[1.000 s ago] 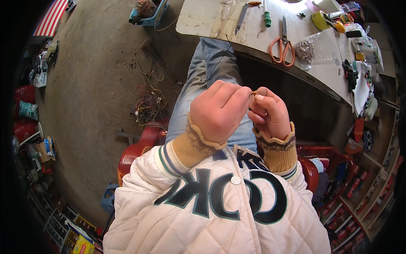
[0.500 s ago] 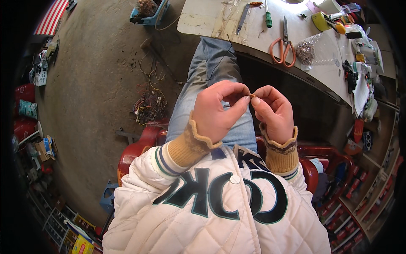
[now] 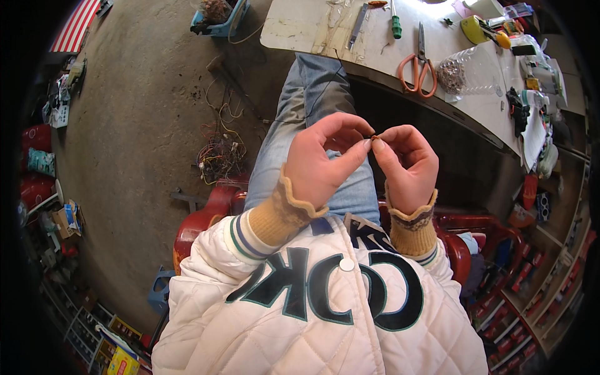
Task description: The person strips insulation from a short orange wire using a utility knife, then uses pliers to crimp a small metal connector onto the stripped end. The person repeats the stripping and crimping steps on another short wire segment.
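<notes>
A tiny brownish piece (image 3: pixel 374 137) sits right between the two hands, held over the lap and well short of the tabletop (image 3: pixel 375 56) — too small to tell its long axis. The left hand (image 3: pixel 325 164) and right hand (image 3: pixel 405 167) are equally near it, both curled almost shut, thumb and forefinger tips pinching it from either side.
</notes>
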Demonstrator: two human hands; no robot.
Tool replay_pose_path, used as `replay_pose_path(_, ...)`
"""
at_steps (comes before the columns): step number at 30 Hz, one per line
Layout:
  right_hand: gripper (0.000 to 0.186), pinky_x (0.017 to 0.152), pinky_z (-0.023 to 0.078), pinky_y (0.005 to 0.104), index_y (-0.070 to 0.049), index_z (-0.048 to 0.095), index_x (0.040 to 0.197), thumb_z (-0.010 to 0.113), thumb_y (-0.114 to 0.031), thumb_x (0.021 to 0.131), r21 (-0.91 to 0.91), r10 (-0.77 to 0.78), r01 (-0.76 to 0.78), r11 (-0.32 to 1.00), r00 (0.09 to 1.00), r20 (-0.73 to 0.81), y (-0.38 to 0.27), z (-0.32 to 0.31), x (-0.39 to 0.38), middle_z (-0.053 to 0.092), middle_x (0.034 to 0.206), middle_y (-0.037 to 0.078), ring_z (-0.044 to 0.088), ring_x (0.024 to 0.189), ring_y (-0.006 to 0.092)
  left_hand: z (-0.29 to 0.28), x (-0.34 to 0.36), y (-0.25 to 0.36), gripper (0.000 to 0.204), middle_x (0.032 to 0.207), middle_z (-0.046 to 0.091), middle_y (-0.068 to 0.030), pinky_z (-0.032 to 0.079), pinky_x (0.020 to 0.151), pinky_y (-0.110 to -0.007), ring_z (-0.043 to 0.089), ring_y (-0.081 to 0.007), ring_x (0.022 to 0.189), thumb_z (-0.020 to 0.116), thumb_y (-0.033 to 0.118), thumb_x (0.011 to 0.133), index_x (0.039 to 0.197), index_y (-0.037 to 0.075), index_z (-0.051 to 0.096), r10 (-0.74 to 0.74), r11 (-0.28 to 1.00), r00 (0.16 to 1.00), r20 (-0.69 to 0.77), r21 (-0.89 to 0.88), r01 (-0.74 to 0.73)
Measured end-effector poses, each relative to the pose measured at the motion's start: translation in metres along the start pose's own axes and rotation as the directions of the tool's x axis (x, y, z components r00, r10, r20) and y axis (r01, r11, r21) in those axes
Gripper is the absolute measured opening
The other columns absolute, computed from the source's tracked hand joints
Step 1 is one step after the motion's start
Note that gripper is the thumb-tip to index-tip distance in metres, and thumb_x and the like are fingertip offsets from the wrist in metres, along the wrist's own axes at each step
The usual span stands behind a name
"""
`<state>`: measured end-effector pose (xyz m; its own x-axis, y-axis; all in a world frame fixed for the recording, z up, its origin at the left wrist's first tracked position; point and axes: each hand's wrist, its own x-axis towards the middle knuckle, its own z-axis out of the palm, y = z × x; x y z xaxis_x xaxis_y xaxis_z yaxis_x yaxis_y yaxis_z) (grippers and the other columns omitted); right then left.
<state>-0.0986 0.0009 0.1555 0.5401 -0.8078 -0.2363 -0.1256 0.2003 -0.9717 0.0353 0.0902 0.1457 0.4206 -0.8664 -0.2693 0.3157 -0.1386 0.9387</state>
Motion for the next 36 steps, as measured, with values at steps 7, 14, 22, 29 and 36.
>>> replay_pose_path(7, 0.011, 0.052, 0.031, 0.0155, -0.003, 0.066, 0.091, 0.073, -0.001, 0.082, -0.316, -0.243, 0.183, 0.931, 0.957, -0.161, -0.006, 0.007, -0.007, 0.06, 0.077, -0.006, 0.041, 0.061, -0.0028, 0.004, -0.003, 0.006, 0.019, 0.098, 0.068, -0.0085, 0.051, 0.084, -0.029, 0.066, -0.0194, 0.094, 0.072, 0.001, 0.082, 0.101, 0.002, 0.072, 0.462, 0.797, 0.886, -0.043, 0.457, -0.394)
replay_pose_path(14, 0.015, 0.049, 0.032, 0.0196, -0.004, 0.068, 0.087, 0.075, 0.002, 0.076, -0.528, -0.413, 0.293, 0.797, 0.902, -0.123, -0.007, 0.01, -0.008, 0.056, 0.068, -0.004, 0.042, 0.057, 0.0026, 0.007, -0.005, 0.003, 0.019, 0.096, 0.069, -0.0088, 0.052, 0.082, -0.029, 0.067, -0.0188, 0.09, 0.071, -0.001, 0.083, 0.1, 0.002, 0.075, 0.435, 0.841, 0.899, -0.054, 0.38, -0.385)
replay_pose_path(22, 0.02, 0.049, 0.037, 0.0264, -0.003, 0.07, 0.087, 0.076, 0.005, 0.07, -0.636, -0.573, 0.458, 0.621, 0.819, 0.031, -0.013, 0.007, -0.006, 0.061, 0.07, 0.003, 0.048, 0.058, 0.0141, 0.006, -0.004, 0.001, 0.018, 0.09, 0.067, -0.0101, 0.053, 0.072, -0.031, 0.066, -0.0227, 0.082, 0.075, 0.002, 0.081, 0.099, 0.002, 0.075, 0.455, 0.836, 0.889, -0.059, 0.371, -0.404)
replay_pose_path(29, 0.023, 0.055, 0.044, 0.0301, -0.004, 0.07, 0.087, 0.077, 0.006, 0.068, -0.659, -0.622, 0.525, 0.539, 0.776, 0.109, -0.015, 0.006, -0.004, 0.065, 0.075, 0.005, 0.055, 0.062, 0.021, 0.005, -0.006, 0.006, 0.016, 0.091, 0.069, -0.0069, 0.05, 0.077, -0.026, 0.065, -0.0142, 0.085, 0.071, -0.001, 0.083, 0.098, 0.002, 0.076, 0.36, 0.892, 0.931, -0.061, 0.315, -0.324)
replay_pose_path(36, 0.023, 0.056, 0.045, 0.0307, -0.004, 0.069, 0.086, 0.077, 0.006, 0.067, -0.661, -0.656, 0.579, 0.478, 0.735, 0.169, -0.013, 0.005, -0.001, 0.065, 0.073, 0.006, 0.055, 0.061, 0.0225, 0.005, -0.004, 0.004, 0.011, 0.086, 0.066, -0.0072, 0.052, 0.071, -0.027, 0.066, -0.0161, 0.079, 0.072, 0.001, 0.082, 0.093, 0.001, 0.075, 0.327, 0.92, 0.939, -0.106, 0.26, -0.292)
